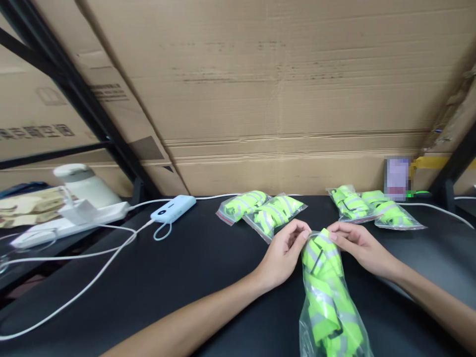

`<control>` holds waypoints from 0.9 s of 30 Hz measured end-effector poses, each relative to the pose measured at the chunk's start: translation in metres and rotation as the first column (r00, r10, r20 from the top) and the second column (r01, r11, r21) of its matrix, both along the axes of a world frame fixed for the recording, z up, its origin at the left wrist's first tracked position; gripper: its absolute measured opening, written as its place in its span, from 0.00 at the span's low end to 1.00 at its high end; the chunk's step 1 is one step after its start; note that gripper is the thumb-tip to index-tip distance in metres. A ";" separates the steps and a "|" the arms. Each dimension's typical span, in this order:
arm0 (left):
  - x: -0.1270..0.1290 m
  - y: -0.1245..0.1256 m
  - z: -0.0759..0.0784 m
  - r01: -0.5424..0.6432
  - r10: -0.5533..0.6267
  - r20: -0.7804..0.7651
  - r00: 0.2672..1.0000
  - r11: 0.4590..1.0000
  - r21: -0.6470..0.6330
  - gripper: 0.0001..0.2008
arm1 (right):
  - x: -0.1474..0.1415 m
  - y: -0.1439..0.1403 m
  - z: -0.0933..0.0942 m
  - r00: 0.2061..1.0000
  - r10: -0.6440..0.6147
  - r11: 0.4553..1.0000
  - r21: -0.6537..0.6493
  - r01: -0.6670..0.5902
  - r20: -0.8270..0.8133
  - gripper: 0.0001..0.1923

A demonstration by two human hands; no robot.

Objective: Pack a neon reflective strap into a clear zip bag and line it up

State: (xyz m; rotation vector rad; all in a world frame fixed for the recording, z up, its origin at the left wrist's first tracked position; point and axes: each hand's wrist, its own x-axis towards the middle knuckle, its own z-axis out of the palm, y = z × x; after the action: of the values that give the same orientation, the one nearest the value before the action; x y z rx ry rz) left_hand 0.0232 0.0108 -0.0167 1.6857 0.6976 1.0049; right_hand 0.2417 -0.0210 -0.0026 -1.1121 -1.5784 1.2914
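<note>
Pinching the bag's [329, 297] top edge, both hands' fingers [297, 237] clamped shut.

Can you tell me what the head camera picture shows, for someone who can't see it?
Two hands, left hand and right hand, pinch the top of a clear bag of neon-yellow straps on a black table. Four packed bags lie behind, before a cardboard wall.

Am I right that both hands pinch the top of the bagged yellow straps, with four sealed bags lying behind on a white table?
Not quite: the table is black, as the head view shows. Left hand and right hand do pinch the bag's top, with four sealed bags behind.
</note>
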 end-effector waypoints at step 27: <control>-0.002 0.000 0.002 0.099 -0.092 -0.136 0.986 0.994 0.048 0.12 | -0.004 -0.005 0.005 0.954 0.130 0.977 0.128 -0.170 0.269 0.23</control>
State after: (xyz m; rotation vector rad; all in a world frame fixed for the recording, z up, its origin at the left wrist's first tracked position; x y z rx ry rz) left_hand 0.0211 0.0107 -0.0150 1.8299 0.6743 0.8564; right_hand 0.2380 -0.0258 0.0025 -1.1181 -1.9546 1.1350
